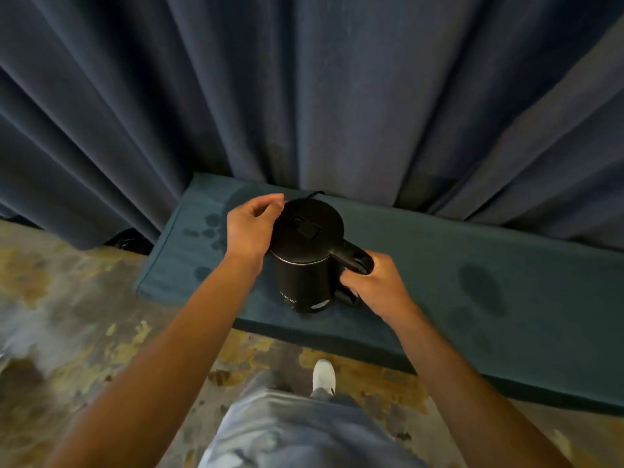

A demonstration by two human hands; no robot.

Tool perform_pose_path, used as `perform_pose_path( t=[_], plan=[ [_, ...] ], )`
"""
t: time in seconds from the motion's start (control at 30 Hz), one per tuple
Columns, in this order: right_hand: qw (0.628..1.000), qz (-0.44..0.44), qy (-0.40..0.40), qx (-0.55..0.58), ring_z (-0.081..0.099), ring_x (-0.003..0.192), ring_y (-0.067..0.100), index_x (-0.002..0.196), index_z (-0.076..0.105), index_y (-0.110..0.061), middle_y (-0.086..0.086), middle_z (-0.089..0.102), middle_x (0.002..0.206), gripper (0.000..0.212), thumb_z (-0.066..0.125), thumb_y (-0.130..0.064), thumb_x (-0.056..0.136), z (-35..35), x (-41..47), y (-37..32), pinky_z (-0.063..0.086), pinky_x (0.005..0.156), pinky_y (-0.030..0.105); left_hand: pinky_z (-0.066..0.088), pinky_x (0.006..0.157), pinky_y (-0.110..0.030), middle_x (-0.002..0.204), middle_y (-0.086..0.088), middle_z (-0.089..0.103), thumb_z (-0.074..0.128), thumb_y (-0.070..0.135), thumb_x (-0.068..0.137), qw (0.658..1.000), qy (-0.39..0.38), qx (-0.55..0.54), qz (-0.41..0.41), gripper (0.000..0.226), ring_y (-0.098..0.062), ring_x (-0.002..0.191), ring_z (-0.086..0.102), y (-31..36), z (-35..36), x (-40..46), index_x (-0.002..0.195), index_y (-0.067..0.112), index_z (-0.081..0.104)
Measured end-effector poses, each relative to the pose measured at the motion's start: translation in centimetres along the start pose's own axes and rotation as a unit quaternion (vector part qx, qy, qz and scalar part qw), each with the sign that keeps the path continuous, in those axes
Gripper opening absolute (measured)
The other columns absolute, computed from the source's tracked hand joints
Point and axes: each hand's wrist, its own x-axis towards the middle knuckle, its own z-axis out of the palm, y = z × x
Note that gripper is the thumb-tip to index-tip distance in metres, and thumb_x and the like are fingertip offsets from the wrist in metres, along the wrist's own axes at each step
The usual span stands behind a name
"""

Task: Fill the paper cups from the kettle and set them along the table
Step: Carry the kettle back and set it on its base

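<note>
A black electric kettle (304, 265) stands upright on a low teal cushioned bench (439, 265), its lid closed and its handle pointing right. My right hand (374, 285) grips the handle, fingers curled round it. Beside the lid's left edge is my left hand (251, 228), its fingers loosely curled and its fingertips near the rim; whether they touch the lid I cannot tell. No paper cups are in view.
Dark blue curtains (304, 96) hang right behind the bench. Dark wet spots (479, 282) mark the bench fabric left and right of the kettle. A thin black cord (315, 194) runs behind the kettle. My leg and white shoe (323, 374) stand on mottled floor.
</note>
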Motion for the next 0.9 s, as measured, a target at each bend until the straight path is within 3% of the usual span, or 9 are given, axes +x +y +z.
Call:
perform_pose_path(
  t=[0.2, 0.33, 0.4, 0.6, 0.8, 0.9],
  plan=[
    [0.999, -0.005, -0.045, -0.011, 0.051, 0.041, 0.001, 0.049, 0.057, -0.029, -0.011, 0.052, 0.044, 0.05, 0.067, 0.009, 0.079, 2.4, 6.6, -0.9, 0.041, 0.043, 0.012, 0.061, 0.089, -0.042, 0.096, -0.005, 0.08, 0.071, 0.01, 0.092, 0.998, 0.051, -0.032, -0.026, 0.011, -0.023, 0.094, 0.076, 1.7, -1.9, 4.6, 0.099, 0.016, 0.076],
    [0.997, -0.022, -0.054, -0.044, 0.049, 0.048, 0.014, 0.065, 0.051, 0.004, 0.003, 0.052, 0.051, 0.022, 0.067, 0.009, 0.079, 4.8, 10.4, -2.2, 0.04, 0.05, 0.023, 0.061, 0.088, -0.038, 0.087, 0.001, 0.078, 0.071, 0.01, 0.092, 0.997, 0.073, -0.019, -0.029, 0.011, -0.016, 0.084, 0.074, 2.1, -3.6, 8.3, 0.094, 0.019, 0.077],
    [0.997, -0.023, -0.053, -0.047, 0.047, 0.052, 0.018, 0.071, 0.05, 0.01, 0.01, 0.05, 0.055, 0.018, 0.066, 0.006, 0.078, 6.4, 12.2, -2.8, 0.038, 0.05, 0.026, 0.062, 0.085, -0.036, 0.083, 0.003, 0.078, 0.072, 0.014, 0.091, 0.996, 0.087, -0.014, -0.027, 0.01, -0.014, 0.081, 0.073, 2.2, -4.7, 10.5, 0.09, 0.022, 0.077],
    [0.997, -0.003, -0.054, -0.054, 0.048, 0.055, 0.017, 0.07, 0.051, 0.004, 0.008, 0.052, 0.059, 0.019, 0.068, 0.003, 0.077, 10.2, 16.2, -3.2, 0.036, 0.052, 0.028, 0.063, 0.069, -0.026, 0.077, 0.008, 0.078, 0.073, 0.024, 0.091, 0.994, 0.1, -0.015, -0.039, 0.005, -0.009, 0.072, 0.073, 2.0, -7.1, 15.2, 0.091, 0.023, 0.078],
    [0.998, 0.019, -0.048, -0.045, 0.046, 0.055, 0.014, 0.073, 0.054, 0.002, 0.003, 0.05, 0.059, 0.019, 0.065, -0.012, 0.068, 13.0, 18.7, -3.2, 0.037, 0.052, 0.027, 0.06, 0.071, -0.019, 0.083, 0.01, 0.079, 0.071, 0.023, 0.093, 0.991, 0.12, -0.033, -0.043, 0.006, -0.007, 0.081, 0.076, 1.7, -8.2, 18.4, 0.097, 0.025, 0.075],
    [0.997, 0.026, -0.051, -0.058, 0.046, 0.054, 0.007, 0.072, 0.06, -0.006, -0.009, 0.053, 0.056, 0.01, 0.067, -0.012, 0.07, 13.8, 19.9, -2.9, 0.037, 0.052, 0.021, 0.06, 0.071, -0.018, 0.081, 0.012, 0.079, 0.069, 0.023, 0.094, 0.992, 0.119, -0.033, -0.04, 0.006, -0.005, 0.08, 0.075, 1.5, -8.6, 19.7, 0.095, 0.028, 0.073]
  ],
)
